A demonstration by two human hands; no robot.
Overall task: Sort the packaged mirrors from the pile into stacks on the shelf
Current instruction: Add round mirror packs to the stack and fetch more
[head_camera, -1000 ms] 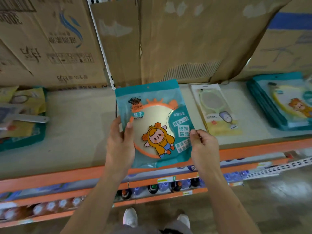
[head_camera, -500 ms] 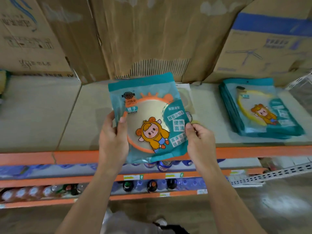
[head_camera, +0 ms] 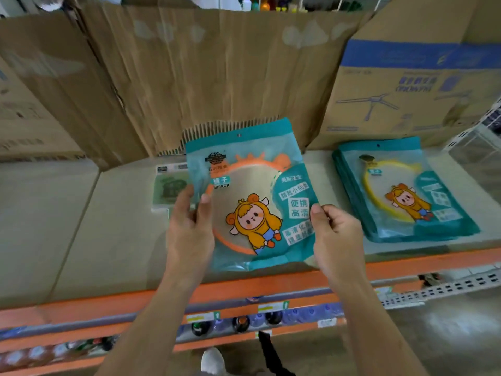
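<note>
I hold the teal mirror packet [head_camera: 252, 196], orange-rimmed with a cartoon child, above the shelf [head_camera: 113, 229], my left hand [head_camera: 189, 229] and right hand [head_camera: 334, 234] pinching its sides.

both hands [head_camera: 260, 234] gripping teal mirror pack [head_camera: 252, 191], shelf [head_camera: 113, 226]

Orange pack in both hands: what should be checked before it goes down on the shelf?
1. Grip: left hand and right hand pinch the orange pack by its side edges: ok.
2. Front faces the camera, print readable: ok.
3. Stack at right lies flat: ok.
4. Same sort as that stack, whose top pack has a yellow rim: cannot tell.
5. Bare shelf left of the green pack: ok.
</note>
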